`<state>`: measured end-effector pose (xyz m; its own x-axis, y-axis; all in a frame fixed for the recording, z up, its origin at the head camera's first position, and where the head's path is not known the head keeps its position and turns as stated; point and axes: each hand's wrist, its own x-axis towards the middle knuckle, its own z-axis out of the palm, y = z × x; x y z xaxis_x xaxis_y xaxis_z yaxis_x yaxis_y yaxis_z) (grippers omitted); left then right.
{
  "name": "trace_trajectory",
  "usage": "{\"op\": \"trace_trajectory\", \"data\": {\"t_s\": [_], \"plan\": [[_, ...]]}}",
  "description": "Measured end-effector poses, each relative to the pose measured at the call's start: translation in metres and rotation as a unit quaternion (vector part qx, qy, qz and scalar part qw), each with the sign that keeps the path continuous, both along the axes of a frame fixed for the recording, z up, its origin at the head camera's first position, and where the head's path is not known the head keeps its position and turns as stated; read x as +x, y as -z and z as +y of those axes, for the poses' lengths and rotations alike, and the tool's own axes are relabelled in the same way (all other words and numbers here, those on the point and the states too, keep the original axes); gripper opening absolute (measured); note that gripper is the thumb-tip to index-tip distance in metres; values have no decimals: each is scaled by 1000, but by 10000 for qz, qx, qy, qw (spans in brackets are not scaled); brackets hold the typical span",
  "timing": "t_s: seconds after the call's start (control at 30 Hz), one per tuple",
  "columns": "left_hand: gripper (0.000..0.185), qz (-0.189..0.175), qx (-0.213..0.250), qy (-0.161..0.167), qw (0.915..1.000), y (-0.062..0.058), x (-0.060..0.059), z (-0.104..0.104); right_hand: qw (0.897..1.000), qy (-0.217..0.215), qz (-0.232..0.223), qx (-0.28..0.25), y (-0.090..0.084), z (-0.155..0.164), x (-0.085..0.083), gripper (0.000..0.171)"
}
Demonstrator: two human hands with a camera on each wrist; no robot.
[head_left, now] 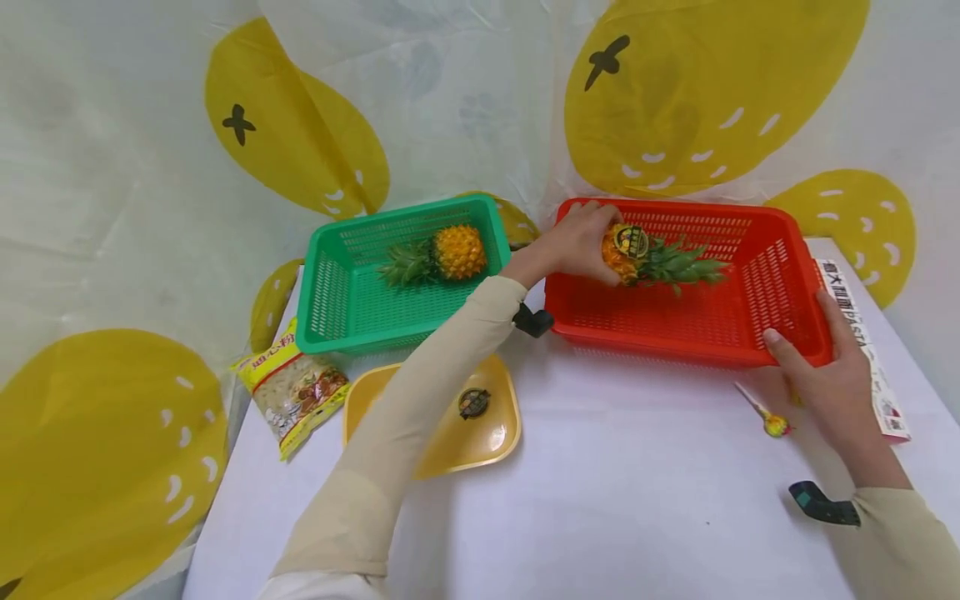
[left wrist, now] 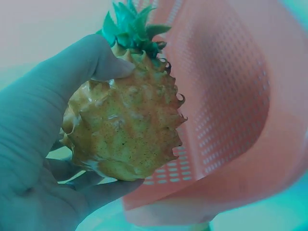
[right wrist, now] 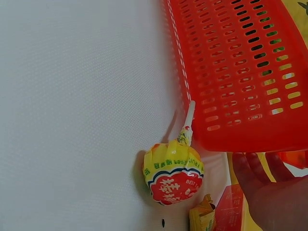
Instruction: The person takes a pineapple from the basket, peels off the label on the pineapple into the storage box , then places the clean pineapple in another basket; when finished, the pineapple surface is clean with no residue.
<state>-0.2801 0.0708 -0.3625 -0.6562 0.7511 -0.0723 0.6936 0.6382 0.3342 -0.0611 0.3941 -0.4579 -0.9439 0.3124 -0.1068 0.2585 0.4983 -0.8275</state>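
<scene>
Left hand [head_left: 577,242] grips a small pineapple [head_left: 626,250] inside the red basket [head_left: 780,283], fingers [left wrist: 103,60] and thumb curled round the fruit body, crown pointing to 3 o'clock. Pineapple sits low at the basket's 9 o'clock end; can't tell if it touches the bottom. Right hand [head_left: 832,375] holds the basket's near corner at 5 o'clock, thumb on the rim, fingers curled round the outer wall. Lollipop [right wrist: 173,171] lies on the white surface [head_left: 637,483] just beside that corner, stick against the basket wall. Green basket [head_left: 330,300] at 9 o'clock of the red one holds a second pineapple [head_left: 442,254]. Yellow plate [head_left: 487,433] and snack bag [head_left: 292,392] lie nearer, at 7 o'clock.
</scene>
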Motion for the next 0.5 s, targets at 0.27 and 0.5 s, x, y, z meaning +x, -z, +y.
{"op": "trace_trajectory", "data": {"t_s": [0.27, 0.5], "plan": [[84, 37, 437, -145, 9989, -19, 32, -19, 10000, 26, -12, 2, 3, -1, 0, 91], [82, 404, 788, 7, 9961, -33, 65, -34, 10000, 53, -65, 46, -1, 1, -2, 90]]}}
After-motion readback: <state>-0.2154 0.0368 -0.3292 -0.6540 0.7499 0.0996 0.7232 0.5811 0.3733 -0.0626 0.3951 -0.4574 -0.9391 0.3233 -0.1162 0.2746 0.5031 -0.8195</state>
